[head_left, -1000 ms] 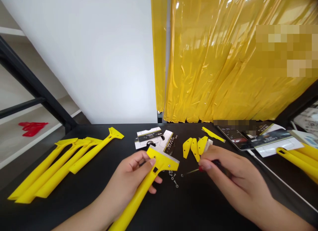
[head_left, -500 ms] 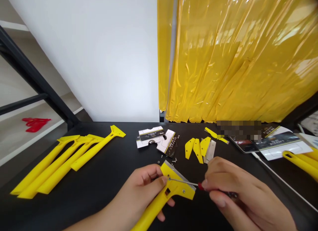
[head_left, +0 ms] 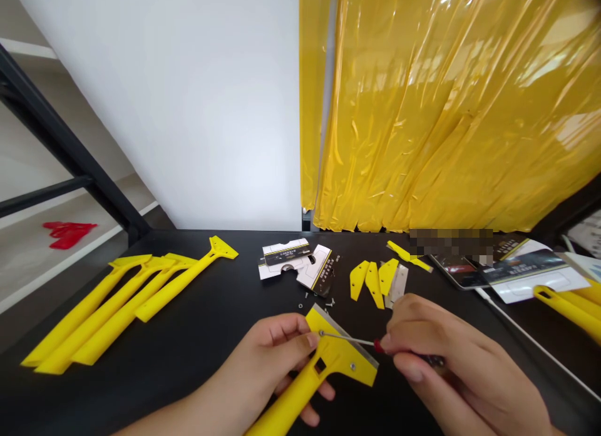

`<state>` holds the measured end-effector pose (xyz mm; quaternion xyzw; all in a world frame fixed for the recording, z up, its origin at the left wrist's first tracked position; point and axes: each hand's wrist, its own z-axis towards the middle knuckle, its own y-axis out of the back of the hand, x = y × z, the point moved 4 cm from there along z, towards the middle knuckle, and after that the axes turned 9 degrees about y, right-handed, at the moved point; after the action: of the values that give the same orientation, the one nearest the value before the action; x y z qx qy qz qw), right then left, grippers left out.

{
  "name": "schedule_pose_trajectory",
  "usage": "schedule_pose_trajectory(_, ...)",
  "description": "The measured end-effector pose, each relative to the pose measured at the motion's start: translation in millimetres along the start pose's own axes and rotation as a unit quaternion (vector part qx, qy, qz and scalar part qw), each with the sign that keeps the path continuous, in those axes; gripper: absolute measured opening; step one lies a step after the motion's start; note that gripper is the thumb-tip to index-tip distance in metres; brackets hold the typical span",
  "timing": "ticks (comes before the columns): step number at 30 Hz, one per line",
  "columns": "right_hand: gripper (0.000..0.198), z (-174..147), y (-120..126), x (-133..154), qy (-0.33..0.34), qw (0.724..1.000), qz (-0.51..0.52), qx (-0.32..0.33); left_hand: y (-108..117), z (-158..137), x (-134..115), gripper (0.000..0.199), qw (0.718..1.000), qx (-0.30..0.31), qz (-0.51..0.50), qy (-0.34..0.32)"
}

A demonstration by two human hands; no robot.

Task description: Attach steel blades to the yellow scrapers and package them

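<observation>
My left hand [head_left: 277,354] is closed around the neck of a yellow scraper [head_left: 300,386], thumb near one of the screws in its head. A metal blade [head_left: 345,328] runs along the scraper's far edge. A second screw [head_left: 353,366] sits at the other end of the head. In my right hand [head_left: 451,354] is a screwdriver [head_left: 378,345] with a red and dark handle and a thin shaft. Its tip meets the screw beside my left thumb. Loose screws and nuts [head_left: 330,303] lie just beyond the scraper.
Several yellow scraper handles [head_left: 113,317] lie at left. Yellow clamping plates [head_left: 359,279] and a bare blade [head_left: 399,286] rest beyond my right hand. Printed cards [head_left: 286,258] lie mid-table. At right are a white cable [head_left: 526,339], packaging [head_left: 530,276] and more yellow handles [head_left: 570,306].
The scraper head has tilted and shifted slightly right and toward me at its right end. The screwdriver tip stays at the same screw, and both hands have moved only a little.
</observation>
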<state>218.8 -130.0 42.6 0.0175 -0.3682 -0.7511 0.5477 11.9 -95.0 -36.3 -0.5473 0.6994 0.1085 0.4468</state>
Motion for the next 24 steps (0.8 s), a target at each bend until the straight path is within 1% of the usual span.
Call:
schedule_pose_trajectory(3, 0.015, -2, -1, 2, 0.004, 1.000, -0.014, 0.026, 2, 2, 0, 0.026, 1.000, -0.002, 0.010, -0.008)
schedule_pose_trajectory(6, 0.011, -5, -4, 1, 0.002, 0.999, -0.044, 0.032, 5, 5, 0, 0.031, 0.999, -0.017, 0.035, -0.017)
schedule_pose_trajectory(9, 0.014, -8, -7, 0, 0.005, 0.996, -0.078, 0.034, 10, 8, -3, 0.036, 0.997, -0.047, 0.053, -0.037)
schedule_pose_trajectory(12, 0.018, -11, -12, -1, -0.010, 0.994, -0.098, 0.057, 13, 8, -7, 0.039, 0.993, -0.081, 0.068, -0.059)
schedule_pose_trajectory(17, 0.009, -11, -16, -2, -0.024, 0.985, -0.161, 0.064, 13, 7, -12, 0.040, 0.986, -0.115, 0.097, -0.079)
schedule_pose_trajectory(22, 0.010, -7, -14, -4, -0.042, 0.979, -0.177, 0.096, 15, 8, -12, 0.042, 0.981, -0.124, 0.122, -0.089)
schedule_pose_trajectory(24, 0.014, -7, -14, -5, -0.042, 0.976, -0.187, 0.104, 16, 8, -13, 0.041, 0.979, -0.124, 0.127, -0.097)
